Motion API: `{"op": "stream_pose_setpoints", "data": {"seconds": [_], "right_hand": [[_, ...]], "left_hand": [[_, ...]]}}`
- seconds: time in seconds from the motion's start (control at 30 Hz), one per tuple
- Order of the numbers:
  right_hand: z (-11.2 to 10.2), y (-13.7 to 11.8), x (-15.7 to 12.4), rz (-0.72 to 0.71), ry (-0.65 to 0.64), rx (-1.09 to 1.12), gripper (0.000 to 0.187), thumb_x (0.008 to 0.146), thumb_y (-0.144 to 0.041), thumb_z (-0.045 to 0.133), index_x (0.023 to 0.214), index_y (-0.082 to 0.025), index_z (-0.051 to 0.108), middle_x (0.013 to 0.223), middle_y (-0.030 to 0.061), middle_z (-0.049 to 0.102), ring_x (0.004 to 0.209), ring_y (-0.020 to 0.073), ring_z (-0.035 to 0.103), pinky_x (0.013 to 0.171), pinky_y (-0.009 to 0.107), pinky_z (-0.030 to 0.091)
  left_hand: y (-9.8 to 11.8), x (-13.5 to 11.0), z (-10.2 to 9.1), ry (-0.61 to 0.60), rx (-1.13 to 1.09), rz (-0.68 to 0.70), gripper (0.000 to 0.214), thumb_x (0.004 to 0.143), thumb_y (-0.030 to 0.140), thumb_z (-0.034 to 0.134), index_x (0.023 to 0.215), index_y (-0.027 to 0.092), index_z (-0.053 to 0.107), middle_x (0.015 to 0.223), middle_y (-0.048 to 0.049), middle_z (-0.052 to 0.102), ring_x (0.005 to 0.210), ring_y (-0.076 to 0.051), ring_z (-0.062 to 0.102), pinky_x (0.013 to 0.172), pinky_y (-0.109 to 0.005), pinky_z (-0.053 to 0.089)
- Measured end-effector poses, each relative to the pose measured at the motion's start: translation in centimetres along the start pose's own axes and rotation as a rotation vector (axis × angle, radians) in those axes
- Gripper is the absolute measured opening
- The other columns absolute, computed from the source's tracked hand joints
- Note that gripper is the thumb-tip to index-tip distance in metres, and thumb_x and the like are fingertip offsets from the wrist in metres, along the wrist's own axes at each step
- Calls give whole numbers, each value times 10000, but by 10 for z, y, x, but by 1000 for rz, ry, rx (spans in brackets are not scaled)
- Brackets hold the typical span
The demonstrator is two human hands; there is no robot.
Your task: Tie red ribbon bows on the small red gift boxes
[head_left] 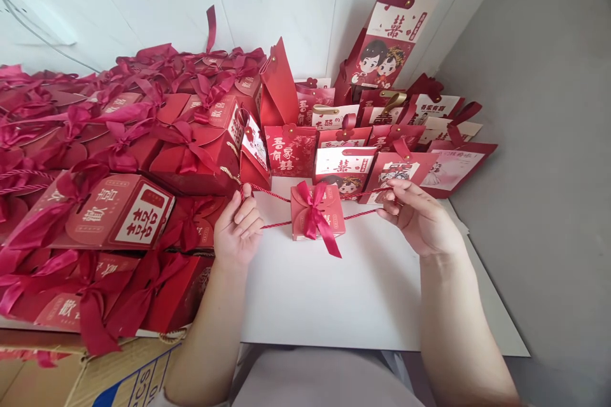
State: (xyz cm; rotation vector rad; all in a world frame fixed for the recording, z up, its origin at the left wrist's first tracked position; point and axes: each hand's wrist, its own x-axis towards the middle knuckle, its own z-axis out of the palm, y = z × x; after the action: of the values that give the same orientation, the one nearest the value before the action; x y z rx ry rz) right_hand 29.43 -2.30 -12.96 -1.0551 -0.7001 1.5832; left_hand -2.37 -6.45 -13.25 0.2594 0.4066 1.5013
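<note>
The small red box (pixel 333 211) is on the worktop (pixel 363 305), between the two hands and just in front of the paper bags (pixel 292 151). It looks closed, and on its top the ribbon bow (pixel 314 208) is already tied, with one tail hanging over the front edge. From its two sides come twisted red cords. The left hand (pixel 240 224) has its fingers curled around the left cord (pixel 277 225), and the right hand (pixel 426 221) pinches the right cord (pixel 361 214) with thumb and fingertips. Both cords are pulled out sideways, almost straight.

So, for this one box, I judge that the closing and the tying are done, and the cords are also in place. The handling of the cords seems not yet finished, because neither hand has let them go.

On the left side, the stacked boxes (pixel 118 215) form a big pile, and many of them carry a similar bow, so much of this work appears complete. Behind, the bags stand upright in rows. How many boxes remain to do, I cannot tell from this view.
</note>
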Motion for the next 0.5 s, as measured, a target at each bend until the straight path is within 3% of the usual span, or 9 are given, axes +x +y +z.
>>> {"op": "stream_pose_setpoints", "data": {"seconds": [0.1,0.3,0.5], "right_hand": [[-2,-2,-1,-57,-41,-10,206,742,-308,844,903,-223,747,748,-27,589,611,76,508,721,251,581],[-11,-10,1,-55,62,39,218,835,-429,730,898,-229,788,852,9,646,526,57,375,486,196,480],[-21,-16,2,-72,106,-89,211,897,-419,619,822,-309,783,809,27,654,517,112,365,492,279,470]], "left_hand": [[0,1,1,13,-17,12,515,1088,203,143,988,85,634,526,68,458,340,-9,458,348,-102,351],[-1,2,6,34,-165,65,448,1091,191,177,977,84,597,523,77,469,344,8,469,366,-65,359],[-1,3,8,142,-167,102,335,1085,161,275,975,108,588,541,86,474,358,33,478,394,-34,369]]}}
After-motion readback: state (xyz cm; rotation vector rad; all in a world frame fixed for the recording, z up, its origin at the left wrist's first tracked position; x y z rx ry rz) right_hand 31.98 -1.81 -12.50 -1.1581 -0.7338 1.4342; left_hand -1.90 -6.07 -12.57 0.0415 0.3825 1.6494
